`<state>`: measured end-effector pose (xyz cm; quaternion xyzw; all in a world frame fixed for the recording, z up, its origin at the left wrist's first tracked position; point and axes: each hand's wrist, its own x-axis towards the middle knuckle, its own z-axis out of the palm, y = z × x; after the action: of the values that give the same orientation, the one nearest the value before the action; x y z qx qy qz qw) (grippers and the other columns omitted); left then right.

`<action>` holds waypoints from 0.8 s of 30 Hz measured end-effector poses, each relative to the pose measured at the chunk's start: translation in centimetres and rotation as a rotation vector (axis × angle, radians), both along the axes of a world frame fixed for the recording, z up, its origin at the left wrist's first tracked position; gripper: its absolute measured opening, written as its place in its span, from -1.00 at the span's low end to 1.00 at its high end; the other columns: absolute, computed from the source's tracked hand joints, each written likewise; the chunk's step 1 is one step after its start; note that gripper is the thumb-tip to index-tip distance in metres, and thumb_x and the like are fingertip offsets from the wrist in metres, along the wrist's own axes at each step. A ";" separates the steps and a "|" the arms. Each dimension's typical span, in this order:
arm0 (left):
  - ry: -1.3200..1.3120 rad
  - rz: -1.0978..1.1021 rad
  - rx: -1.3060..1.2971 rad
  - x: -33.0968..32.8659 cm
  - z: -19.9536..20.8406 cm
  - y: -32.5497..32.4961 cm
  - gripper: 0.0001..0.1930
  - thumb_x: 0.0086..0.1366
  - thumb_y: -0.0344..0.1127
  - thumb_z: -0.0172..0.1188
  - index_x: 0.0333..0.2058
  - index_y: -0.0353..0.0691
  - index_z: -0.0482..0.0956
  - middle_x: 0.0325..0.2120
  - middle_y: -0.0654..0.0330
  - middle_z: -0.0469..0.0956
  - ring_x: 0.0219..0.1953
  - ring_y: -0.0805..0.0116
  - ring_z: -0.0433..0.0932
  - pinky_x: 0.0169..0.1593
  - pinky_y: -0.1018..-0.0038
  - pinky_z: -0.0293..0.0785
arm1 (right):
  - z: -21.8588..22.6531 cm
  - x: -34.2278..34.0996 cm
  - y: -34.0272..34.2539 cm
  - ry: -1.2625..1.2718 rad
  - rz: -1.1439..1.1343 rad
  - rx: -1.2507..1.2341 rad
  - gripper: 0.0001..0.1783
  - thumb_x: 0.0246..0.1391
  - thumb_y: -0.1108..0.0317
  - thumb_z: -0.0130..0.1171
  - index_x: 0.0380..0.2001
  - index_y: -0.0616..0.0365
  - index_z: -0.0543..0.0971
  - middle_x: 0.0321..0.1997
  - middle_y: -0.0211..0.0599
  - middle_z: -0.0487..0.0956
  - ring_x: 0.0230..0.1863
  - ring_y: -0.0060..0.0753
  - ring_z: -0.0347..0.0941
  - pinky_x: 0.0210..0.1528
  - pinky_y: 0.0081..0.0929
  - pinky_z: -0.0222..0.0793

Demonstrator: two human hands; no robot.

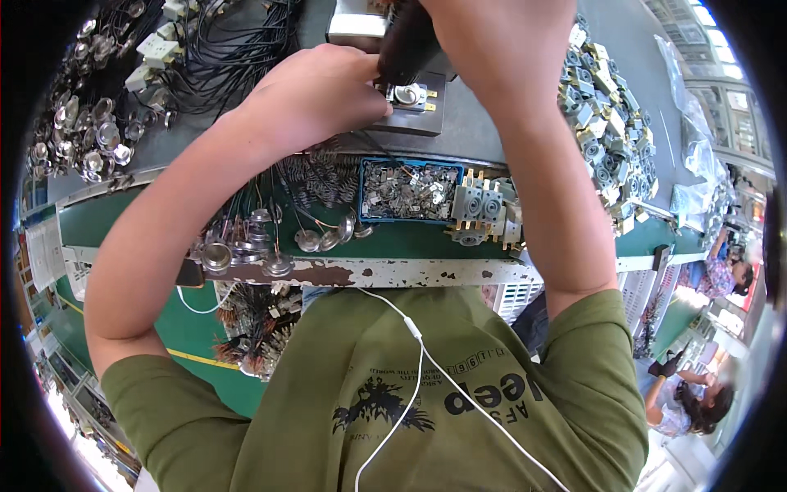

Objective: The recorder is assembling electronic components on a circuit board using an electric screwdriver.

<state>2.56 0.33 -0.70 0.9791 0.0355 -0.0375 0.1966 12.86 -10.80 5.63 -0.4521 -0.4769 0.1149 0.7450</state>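
Observation:
My left hand (340, 86) is closed, its fingertips at the left side of a small thermostat-like switch (406, 95) with a round metal face and brass terminals. What the fingers pinch is hidden. The switch sits on a dark metal block (414, 123). From above, a dark power screwdriver (407, 45) points down at the switch. My right hand (492, 20) is on this tool, partly cut off by the top edge of the view.
A blue tray (361, 197) of small metal parts lies below the block, beside several grey switch bodies (477, 205). Springs (320, 180) and round metal caps (217, 256) are to its left. Black wires (238, 57) crowd the far left; a switch pile (607, 123) lies right.

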 end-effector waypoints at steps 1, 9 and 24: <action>0.007 -0.009 -0.023 -0.1 0.2 -0.2 -0.69 0.29 -0.13 0.34 -0.17 -0.23 0.57 -0.31 0.06 0.66 -0.19 -0.05 0.66 -0.11 0.11 0.59 | -0.3 -0.7 0.0 0.013 -0.015 0.059 -0.43 0.09 0.61 0.36 0.06 0.18 0.27 -0.32 -0.33 0.58 -0.38 -0.55 0.58 -0.40 -0.57 0.53; -0.071 -0.054 -0.091 -0.4 -1.4 0.3 -0.67 0.33 -0.11 0.30 -0.12 -0.23 0.57 -0.28 0.02 0.63 -0.12 -0.04 0.64 -0.07 0.10 0.59 | -0.7 1.9 1.7 -0.258 0.024 0.312 -0.30 0.09 0.70 0.32 0.17 0.22 0.15 -0.30 -0.17 0.60 -0.39 -0.46 0.60 -0.39 -0.50 0.59; -0.356 -0.187 0.032 -0.7 -0.6 -1.0 -0.68 0.25 -0.22 0.37 -0.03 -0.15 0.64 -0.23 0.21 0.60 -0.16 0.11 0.64 -0.10 0.23 0.56 | 2.5 2.0 -3.0 -0.090 -0.212 0.064 -0.49 0.11 0.45 0.43 0.02 0.23 0.35 -0.28 -0.22 0.61 -0.40 -0.46 0.61 -0.38 -0.51 0.62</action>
<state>1.81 -0.65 -1.27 0.9724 -0.0901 0.1186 0.1796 14.86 -13.85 8.14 -0.4806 -0.4628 -0.0002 0.7448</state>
